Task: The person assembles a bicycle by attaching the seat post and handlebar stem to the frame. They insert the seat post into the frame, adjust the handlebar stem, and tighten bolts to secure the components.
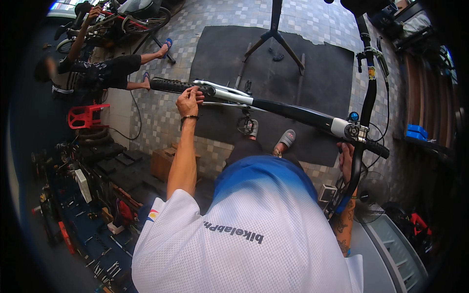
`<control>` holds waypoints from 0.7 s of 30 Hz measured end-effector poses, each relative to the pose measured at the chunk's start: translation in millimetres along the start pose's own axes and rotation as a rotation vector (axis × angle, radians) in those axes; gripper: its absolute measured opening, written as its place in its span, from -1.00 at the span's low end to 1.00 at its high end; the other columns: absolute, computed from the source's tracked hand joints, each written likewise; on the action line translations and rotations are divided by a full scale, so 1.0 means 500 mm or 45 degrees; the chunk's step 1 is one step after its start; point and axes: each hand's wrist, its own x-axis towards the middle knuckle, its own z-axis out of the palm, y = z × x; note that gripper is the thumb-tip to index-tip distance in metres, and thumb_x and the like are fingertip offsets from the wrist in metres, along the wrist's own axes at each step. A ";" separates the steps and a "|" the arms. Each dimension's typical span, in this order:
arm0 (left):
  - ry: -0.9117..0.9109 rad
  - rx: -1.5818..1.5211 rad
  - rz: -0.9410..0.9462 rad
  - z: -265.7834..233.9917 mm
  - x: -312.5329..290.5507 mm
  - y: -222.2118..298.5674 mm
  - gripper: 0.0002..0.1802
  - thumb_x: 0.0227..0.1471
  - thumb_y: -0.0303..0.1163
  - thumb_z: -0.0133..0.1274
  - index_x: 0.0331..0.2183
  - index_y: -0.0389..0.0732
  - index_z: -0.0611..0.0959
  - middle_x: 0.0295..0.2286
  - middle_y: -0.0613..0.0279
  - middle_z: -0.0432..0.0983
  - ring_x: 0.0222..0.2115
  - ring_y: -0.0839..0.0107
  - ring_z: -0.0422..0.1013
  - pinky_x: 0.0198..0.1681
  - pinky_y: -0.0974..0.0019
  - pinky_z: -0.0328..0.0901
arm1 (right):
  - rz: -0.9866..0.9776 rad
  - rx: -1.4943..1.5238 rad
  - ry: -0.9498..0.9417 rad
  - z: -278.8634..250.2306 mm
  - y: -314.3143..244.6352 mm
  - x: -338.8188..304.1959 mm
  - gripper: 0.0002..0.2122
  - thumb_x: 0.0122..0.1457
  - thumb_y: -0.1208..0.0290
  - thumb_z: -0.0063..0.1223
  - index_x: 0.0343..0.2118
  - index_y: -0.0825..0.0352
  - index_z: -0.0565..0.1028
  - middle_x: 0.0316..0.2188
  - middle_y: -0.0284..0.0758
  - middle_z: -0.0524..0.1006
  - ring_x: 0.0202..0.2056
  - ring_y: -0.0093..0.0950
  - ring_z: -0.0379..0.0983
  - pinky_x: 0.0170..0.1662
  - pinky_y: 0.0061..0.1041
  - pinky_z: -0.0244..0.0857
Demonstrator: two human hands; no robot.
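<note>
A bicycle with a black and white frame [288,111] stretches crosswise in front of me, its rear tire [171,86] to the left and its black handlebar [371,97] to the right. My left hand [189,101] is at the rear end, beside the white stays and the tire. Its fingers are curled in a pinch; what lies between them is too small to make out. Below the front of the frame is my right hand [346,156], close to the stem [360,133] and the front tire [377,149]. Its fingers point up and look apart, partly covered by the handlebar.
A black mat [215,53] with a repair stand's legs [274,36] lies on the tiled floor. Another person [102,68] sits at the left near a red chair [88,116] and other bicycles. Tools [100,259] crowd the lower left; a fan [370,195] stands at the right.
</note>
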 end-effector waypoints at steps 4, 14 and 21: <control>-0.055 0.155 0.186 -0.034 -0.034 0.040 -0.62 0.38 -0.15 0.23 -0.13 -0.32 0.82 -0.41 0.12 0.76 -0.40 0.39 0.71 -0.42 0.35 0.60 | -0.012 0.041 0.004 0.008 0.002 0.013 -0.70 0.54 0.15 0.03 -0.04 0.31 0.63 -0.62 -0.58 0.35 -0.66 -0.80 0.13 -0.63 -0.64 -0.07; 0.045 -0.115 0.220 -0.073 -0.014 0.186 -0.53 0.50 -0.10 0.02 -0.18 -0.33 0.76 -0.48 0.18 0.69 -0.54 0.37 0.65 -0.51 0.34 0.55 | -0.017 0.053 0.016 0.007 0.001 0.019 -0.69 0.53 0.14 0.04 -0.05 0.31 0.63 -0.60 -0.57 0.34 -0.65 -0.78 0.15 -0.62 -0.64 -0.07; 0.187 -0.028 -0.047 -0.147 -0.021 0.095 -0.63 0.49 -0.16 0.03 -0.07 -0.26 0.75 -0.41 0.22 0.70 -0.55 0.47 0.61 -0.56 0.40 0.51 | 0.054 -0.070 -0.067 -0.005 -0.010 0.020 -0.64 0.53 0.03 0.02 -0.03 0.27 0.62 -0.70 -0.61 0.26 -0.71 -0.75 0.11 -0.65 -0.61 -0.08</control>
